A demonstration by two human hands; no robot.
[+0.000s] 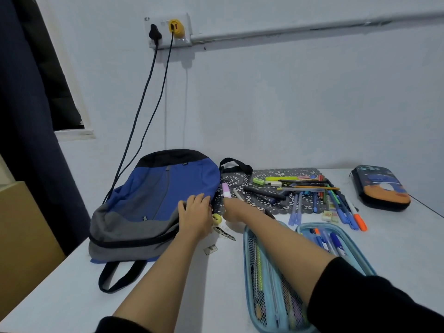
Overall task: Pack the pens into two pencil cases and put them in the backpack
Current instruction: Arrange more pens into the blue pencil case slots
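A blue, grey and black backpack lies flat on the left of the white table. My left hand grips its right edge with curled fingers. Just to the right, my right hand closes round the near end of a pink highlighter; its fingers are mostly hidden. An open light-blue pencil case lies at the front right under my right forearm, with several pens in it. A dark pencil case with an orange patch lies shut at the far right. Loose pens lie on a grey lace mat.
A yellow round object and a patterned clip lie between my hands. White erasers sit by the pens. Two cables hang from a wall socket down behind the backpack. A dark curtain hangs at the left.
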